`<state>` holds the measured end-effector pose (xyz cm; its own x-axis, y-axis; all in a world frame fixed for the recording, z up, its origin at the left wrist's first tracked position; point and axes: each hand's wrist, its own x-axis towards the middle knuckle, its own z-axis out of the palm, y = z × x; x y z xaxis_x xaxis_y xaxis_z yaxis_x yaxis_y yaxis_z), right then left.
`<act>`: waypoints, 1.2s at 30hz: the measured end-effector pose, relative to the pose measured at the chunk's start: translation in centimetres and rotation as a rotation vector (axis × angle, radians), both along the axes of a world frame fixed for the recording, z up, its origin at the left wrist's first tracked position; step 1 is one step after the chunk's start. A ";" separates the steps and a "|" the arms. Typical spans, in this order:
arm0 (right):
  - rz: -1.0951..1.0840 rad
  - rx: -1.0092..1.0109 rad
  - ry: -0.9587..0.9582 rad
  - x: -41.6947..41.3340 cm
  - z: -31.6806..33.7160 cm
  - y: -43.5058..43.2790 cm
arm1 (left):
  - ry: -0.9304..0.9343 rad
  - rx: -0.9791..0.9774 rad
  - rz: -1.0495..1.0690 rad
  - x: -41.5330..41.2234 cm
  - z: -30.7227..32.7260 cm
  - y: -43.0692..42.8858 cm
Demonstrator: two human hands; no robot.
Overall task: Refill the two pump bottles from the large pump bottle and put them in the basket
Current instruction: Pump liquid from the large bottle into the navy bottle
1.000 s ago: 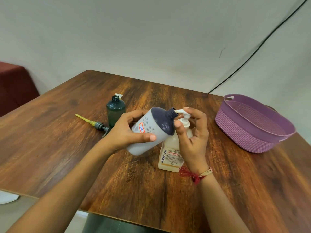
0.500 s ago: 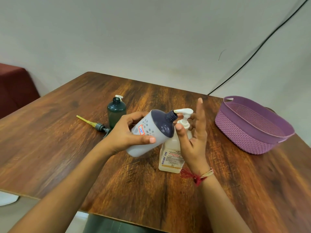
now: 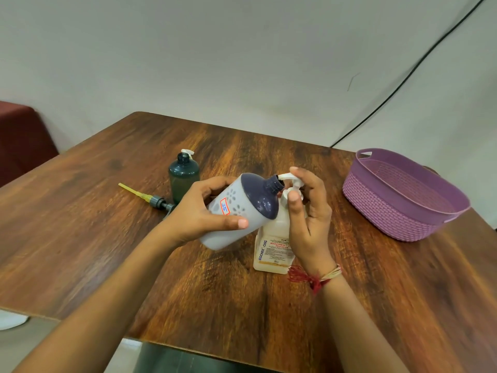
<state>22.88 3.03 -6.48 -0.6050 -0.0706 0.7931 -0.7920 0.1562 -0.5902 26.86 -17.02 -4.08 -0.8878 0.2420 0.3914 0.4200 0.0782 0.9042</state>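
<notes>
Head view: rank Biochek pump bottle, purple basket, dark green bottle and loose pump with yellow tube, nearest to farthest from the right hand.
1. Biochek pump bottle: under the right hand, touching.
2. purple basket: to its right, apart.
3. dark green bottle: across to the left.
4. loose pump: farthest left.

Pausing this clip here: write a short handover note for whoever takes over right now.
Left hand grips the grey bottle, tilted, open neck at the spout of the large bottle.
Right hand holds that bottle's pump head.
Green bottle stands open on the table, a loose pump beside it. Basket at right holds neither bottle.
Done: both caps off. To do: fill both, recap, basket them.
</notes>
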 end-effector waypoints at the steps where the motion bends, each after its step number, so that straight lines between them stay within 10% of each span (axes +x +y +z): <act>1: 0.000 0.004 -0.007 0.0 0.0 0.0 | -0.002 0.000 0.001 0.0 0.0 0.0; 36: -0.108 0.004 0.033 0.5 0.1 -0.3 | -0.010 -0.042 0.035 0.6 -0.1 -0.3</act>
<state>23.39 2.72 -6.34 -0.5827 -0.0099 0.8126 -0.7895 0.2440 -0.5632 27.49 -17.30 -4.16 -0.8999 0.2268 0.3725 0.4072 0.1311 0.9039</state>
